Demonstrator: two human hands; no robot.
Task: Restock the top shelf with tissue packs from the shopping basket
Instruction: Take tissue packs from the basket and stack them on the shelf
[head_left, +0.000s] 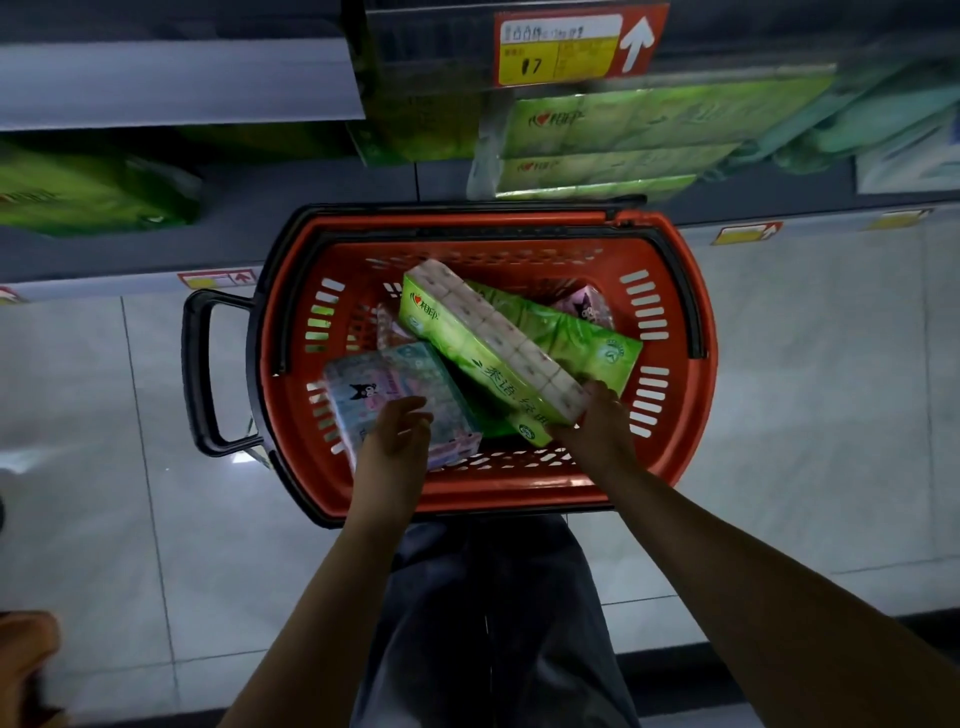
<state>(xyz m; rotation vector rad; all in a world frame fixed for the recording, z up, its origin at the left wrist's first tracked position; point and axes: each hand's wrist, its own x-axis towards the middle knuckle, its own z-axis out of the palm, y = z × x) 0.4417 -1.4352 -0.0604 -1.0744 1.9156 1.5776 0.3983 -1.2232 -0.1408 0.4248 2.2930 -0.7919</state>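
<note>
The red shopping basket (693, 415) is sitting on the pale tiled floor (810, 441) in front of the shelving, its black side handle (197, 374) sticking out to the left. The right hand (597, 418) is gripping the near end of a long green tissue pack (483, 345), which is lying diagonally across the other goods with that end tilted up. The thumb is pressing on the pack's top edge and the other fingers are curling under it, mostly hidden.

The left hand (397, 431) is reaching into the near left part of the basket, its fingers half bent and lying on top of a pastel cartoon-printed tissue pack (379, 384). I cannot tell whether they are closing round it or only touching it.

A second green pack (582, 338) is lying under the first, touching it, and a pink cartoon pack (587, 306) is showing in the far right corner.

On the shelf above the basket, stacked green tissue packs (613, 130) are sitting under a yellow and red price tag (571, 47). All the packs in the basket are resting inside its walls.
</note>
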